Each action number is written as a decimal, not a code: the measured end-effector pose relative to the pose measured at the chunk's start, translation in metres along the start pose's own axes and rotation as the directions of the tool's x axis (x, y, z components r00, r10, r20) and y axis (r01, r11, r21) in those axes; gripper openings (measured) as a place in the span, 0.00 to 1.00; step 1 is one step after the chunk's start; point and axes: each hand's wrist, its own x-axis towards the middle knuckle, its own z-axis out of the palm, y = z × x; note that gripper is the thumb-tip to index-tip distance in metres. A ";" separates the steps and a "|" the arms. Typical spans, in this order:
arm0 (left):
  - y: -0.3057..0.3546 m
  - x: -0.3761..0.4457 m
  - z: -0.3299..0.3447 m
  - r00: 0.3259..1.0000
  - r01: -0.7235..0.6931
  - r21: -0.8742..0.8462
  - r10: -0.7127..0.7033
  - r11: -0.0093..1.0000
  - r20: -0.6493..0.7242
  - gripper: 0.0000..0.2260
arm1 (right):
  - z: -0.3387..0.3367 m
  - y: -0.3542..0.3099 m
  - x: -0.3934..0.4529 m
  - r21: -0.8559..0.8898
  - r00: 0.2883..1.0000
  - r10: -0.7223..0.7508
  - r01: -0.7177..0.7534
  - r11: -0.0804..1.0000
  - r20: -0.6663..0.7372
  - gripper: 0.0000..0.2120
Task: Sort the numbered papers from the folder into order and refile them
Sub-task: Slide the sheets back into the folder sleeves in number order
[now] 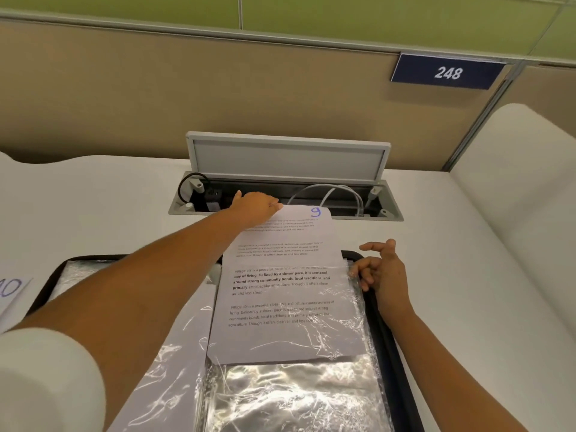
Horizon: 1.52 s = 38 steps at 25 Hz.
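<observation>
White sleeve (46, 381) of my left arm fills the near corner of the head view, the bare forearm reaching out across the open black folder (389, 322) that lies flat on the white desk (93, 194).

At the folder's far edge, my left hand (254, 208) pinches the top left corner of the sheet marked 9 (280, 285), fingers curled over the paper's edge. That sheet, printed with blocks of text and a blue handwritten 9 at its top right, lies partly inside a clear plastic sleeve (311, 338) on the folder's right half; its upper part sticks out beyond the folder's far edge toward the open cable hatch (286, 194) sunk in the desk.

On the folder's right edge, my right hand (381, 272) holds the sleeve's top right corner, lower fingers curled at the plastic, index finger and thumb raised and loose above it.

More glossy sleeves (296, 397) lie on the folder nearer than the sheet. Left of the folder, a second sheet marked 10 (12, 294) lies on the desk, only its edge in view.

Beyond the folder, a beige partition (187, 88) carries a blue plate reading 248 (447, 72).
</observation>
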 end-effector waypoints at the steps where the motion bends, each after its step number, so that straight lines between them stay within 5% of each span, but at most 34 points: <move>1: 0.002 0.001 0.000 1.000 0.003 0.001 -0.003 1.000 0.006 0.18 | 0.000 -0.001 0.000 -0.002 1.000 0.001 -0.001 1.000 -0.002 0.31; 6: 0.000 -0.011 -0.006 0.989 -0.081 -0.017 0.079 0.997 -0.124 0.08 | -0.001 -0.002 -0.002 -0.004 1.000 -0.003 0.003 1.000 -0.008 0.27; 12: -0.008 -0.023 -0.013 0.986 -0.160 -0.134 0.152 0.978 -0.067 0.07 | -0.001 -0.004 -0.003 -0.006 1.000 0.000 0.000 1.000 -0.008 0.40; 20: -0.020 -0.012 -0.014 0.978 -0.186 -0.165 0.167 0.969 -0.121 0.14 | -0.001 -0.004 0.000 0.027 0.999 0.041 -0.040 0.999 -0.018 0.26; 26: -0.020 -0.006 -0.010 0.982 -0.190 -0.203 0.184 0.961 -0.046 0.11 | -0.002 -0.002 0.000 0.028 0.999 0.041 -0.041 0.999 -0.012 0.24; 33: 0.003 -0.014 -0.015 0.935 -0.232 -0.187 0.272 0.955 0.226 0.05 | -0.003 -0.002 0.001 0.062 0.999 0.040 -0.041 0.997 0.020 0.33; 38: -0.005 -0.018 -0.022 0.967 -0.187 -0.216 0.218 0.958 0.131 0.07 | -0.002 -0.003 -0.001 0.066 0.999 0.037 -0.038 0.997 0.016 0.35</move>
